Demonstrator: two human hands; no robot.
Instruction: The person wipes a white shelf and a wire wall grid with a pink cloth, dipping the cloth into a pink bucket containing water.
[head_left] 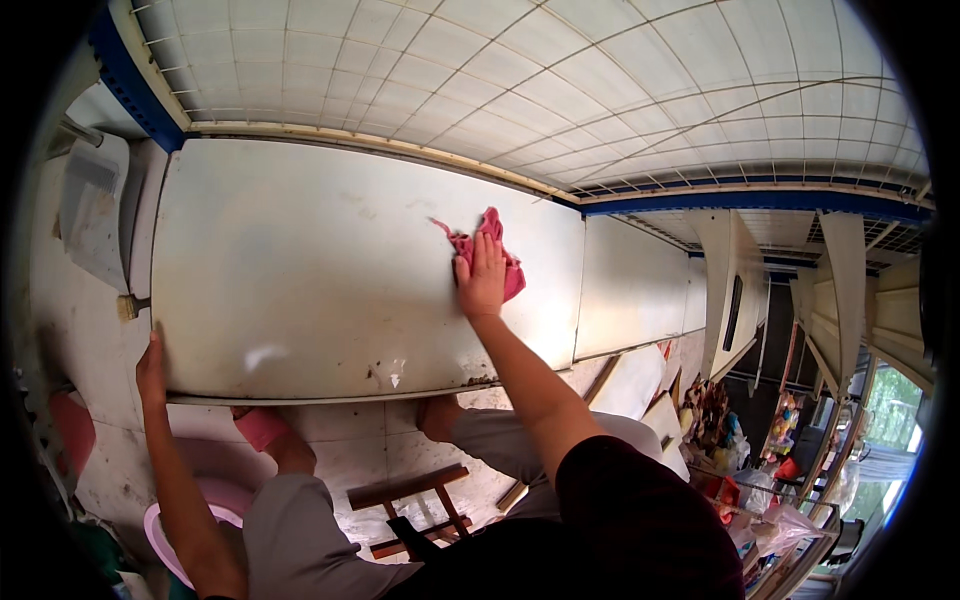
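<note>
A broad white shelf board (300, 270) lies in front of me, with dark specks and chipped patches along its near edge. My right hand (483, 280) presses a crumpled red cloth (513, 280) onto the board, right of its middle. The fingers lie over the cloth, whose folds stick out around them. At the board's near left corner, my left hand (150, 375) grips the side edge; some of its fingers are hidden.
Wire mesh (400, 80) in a blue frame rises behind the board. On the left are a grey-white dustpan (95, 210) and a brush (130, 307). Below sit a pink basin (160, 530) and a wooden stool (410, 487). Cluttered shelves (770, 500) stand at right.
</note>
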